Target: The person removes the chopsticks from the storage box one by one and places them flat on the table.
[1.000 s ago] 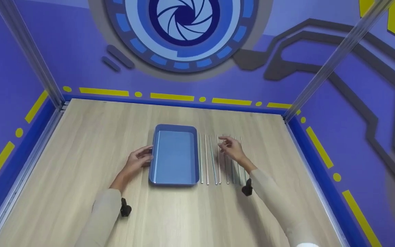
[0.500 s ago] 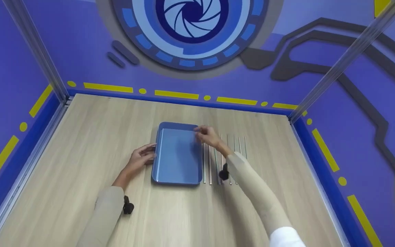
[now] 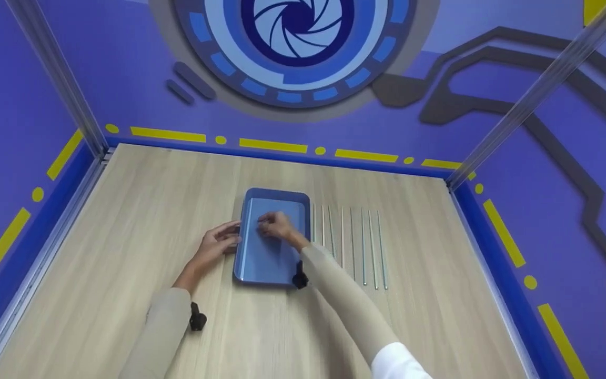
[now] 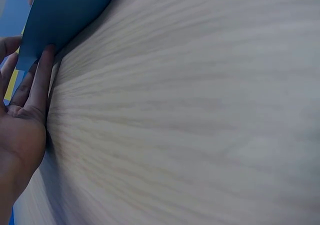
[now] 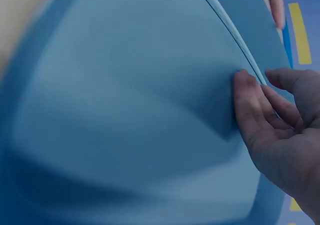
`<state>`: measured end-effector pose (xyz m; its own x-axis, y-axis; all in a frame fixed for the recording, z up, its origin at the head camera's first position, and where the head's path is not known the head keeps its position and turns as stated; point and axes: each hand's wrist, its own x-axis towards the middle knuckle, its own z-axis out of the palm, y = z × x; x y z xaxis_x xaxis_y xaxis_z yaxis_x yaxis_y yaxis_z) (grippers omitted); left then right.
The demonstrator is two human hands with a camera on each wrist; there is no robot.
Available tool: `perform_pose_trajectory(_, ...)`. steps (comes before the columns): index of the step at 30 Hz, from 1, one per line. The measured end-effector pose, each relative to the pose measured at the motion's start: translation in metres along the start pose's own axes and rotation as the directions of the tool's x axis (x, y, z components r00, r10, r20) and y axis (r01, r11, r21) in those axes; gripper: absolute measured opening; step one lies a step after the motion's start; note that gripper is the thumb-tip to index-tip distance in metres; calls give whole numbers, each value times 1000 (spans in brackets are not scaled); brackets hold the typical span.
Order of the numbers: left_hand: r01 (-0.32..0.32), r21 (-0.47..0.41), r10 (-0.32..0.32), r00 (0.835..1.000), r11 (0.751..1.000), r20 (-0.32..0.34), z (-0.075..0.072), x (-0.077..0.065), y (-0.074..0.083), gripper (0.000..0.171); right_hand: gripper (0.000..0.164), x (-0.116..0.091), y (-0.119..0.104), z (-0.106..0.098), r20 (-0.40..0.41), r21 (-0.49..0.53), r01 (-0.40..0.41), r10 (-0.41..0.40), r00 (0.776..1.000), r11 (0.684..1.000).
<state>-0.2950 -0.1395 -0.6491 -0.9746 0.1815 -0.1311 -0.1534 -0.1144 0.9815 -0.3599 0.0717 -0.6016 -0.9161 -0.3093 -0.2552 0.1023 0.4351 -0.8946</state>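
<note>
A blue rectangular tray [image 3: 266, 263] lies on the wooden table. My left hand [image 3: 214, 245] is at its left side, and in the left wrist view straight fingers touch the outside of the tray wall [image 4: 70, 15]. Over the tray floor hovers my right hand [image 3: 278, 226], its thumb and fingers near each other with nothing clearly held. In the right wrist view a thin pale strip [image 5: 232, 27] runs along the tray's edge behind the fingertips; whether it is a rod or the tray's crease I cannot tell. Several thin metallic rods [image 3: 364, 247] lie roughly side by side right of the tray.
Pale wooden table top [image 3: 150, 210] surrounds the tray. Blue-purple panels with yellow dashes [image 3: 274, 145] wall it in at the back and sides, and metal frame posts [image 3: 56, 79] stand at the corners. Right forearm passes above the tray's lower right corner.
My right hand has moved left from among the rods, across the tray's right rim, to above the tray's middle. The left hand stays at the tray's side. The camera view has shifted slightly.
</note>
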Motion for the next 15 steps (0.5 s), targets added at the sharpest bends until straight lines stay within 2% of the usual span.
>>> perform_pose_trajectory(2,-8,-1,8,1000,1000,-3,-1,0,0,54,22,0,-1,10,-72,-42,10,-13,997,999)
perform_pose_trajectory(6,-16,-5,16,1000,1000,-10,-1,-1,1,53,18,2,-4,25,-202,-132,16,-43,978,991)
perform_pose_trajectory(11,-4,9,4,1000,1000,-3,-1,-1,0,53,19,6,-1,35,-262,-239,14,-78,962,971)
perform_pose_trajectory(15,3,21,-3,1000,1000,3,1,0,-1,53,27,6,1,39,-281,-307,-4,-87,956,952)
